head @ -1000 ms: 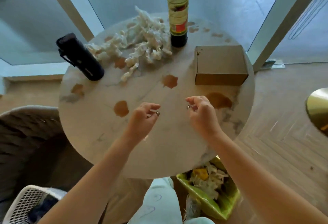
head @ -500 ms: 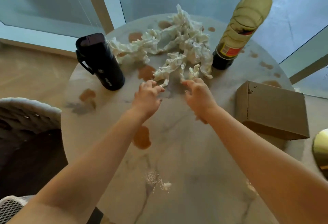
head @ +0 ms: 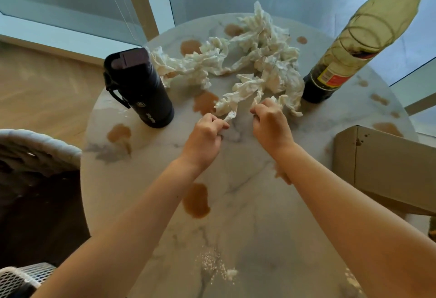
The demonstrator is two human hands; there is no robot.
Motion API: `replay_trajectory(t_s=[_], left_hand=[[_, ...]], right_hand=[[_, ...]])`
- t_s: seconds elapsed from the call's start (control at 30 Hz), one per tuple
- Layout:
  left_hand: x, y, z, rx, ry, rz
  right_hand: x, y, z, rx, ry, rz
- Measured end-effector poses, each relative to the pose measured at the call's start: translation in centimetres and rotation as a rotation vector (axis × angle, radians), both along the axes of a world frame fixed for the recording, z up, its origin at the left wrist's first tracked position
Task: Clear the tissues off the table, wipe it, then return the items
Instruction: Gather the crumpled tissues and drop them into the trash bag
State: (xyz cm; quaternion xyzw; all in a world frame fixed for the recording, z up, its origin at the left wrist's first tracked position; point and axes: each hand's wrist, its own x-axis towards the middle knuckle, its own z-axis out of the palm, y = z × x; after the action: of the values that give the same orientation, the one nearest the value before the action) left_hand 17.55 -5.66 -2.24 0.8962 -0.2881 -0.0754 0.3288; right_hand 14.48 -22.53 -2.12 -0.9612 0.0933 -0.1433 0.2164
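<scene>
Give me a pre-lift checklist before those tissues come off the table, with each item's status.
1. Left hand pinching the tissue pile's near end: ok.
2. Right hand closed on tissue: ok.
3. Whole pile gathered: not ok, most lies loose beyond the hands.
4. Black flask clear of pile: not ok, tissue touches it.
5. Sauce bottle clear: not ok, tissue lies against its base.
6. Bin in view: not ok.

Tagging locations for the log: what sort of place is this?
Probably a home sitting corner by glass doors: a round marble-look table with a sauce bottle and black flask, a wicker chair, wood flooring.
</scene>
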Motion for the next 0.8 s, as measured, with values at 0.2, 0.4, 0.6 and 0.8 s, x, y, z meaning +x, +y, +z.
replay_trajectory(t_s=[0.2, 0.4, 0.6, 0.8], left_hand=[[-1.9, -0.3, 1.3, -0.029, 0.006, 0.035], [-4.6, -1.4, 4.8, -0.098, -0.116, 0.035], [-11.2, -1.1, 8.8, -0.194, -0.25, 0.011], [-23.3, -1.3, 10.2, -0.223, -0.106, -0.205]], right_hand=[[-2.9, 0.6, 3.5, 0.054, -0.326, -0.061], [-7.0, 0.4, 7.7, 0.092, -0.421, -0.023], [-17.6, 0.7, 9.3, 0.118, -0.499, -0.094], [-32.3, 1.0, 7.4, 0.208, -0.506, -0.288]])
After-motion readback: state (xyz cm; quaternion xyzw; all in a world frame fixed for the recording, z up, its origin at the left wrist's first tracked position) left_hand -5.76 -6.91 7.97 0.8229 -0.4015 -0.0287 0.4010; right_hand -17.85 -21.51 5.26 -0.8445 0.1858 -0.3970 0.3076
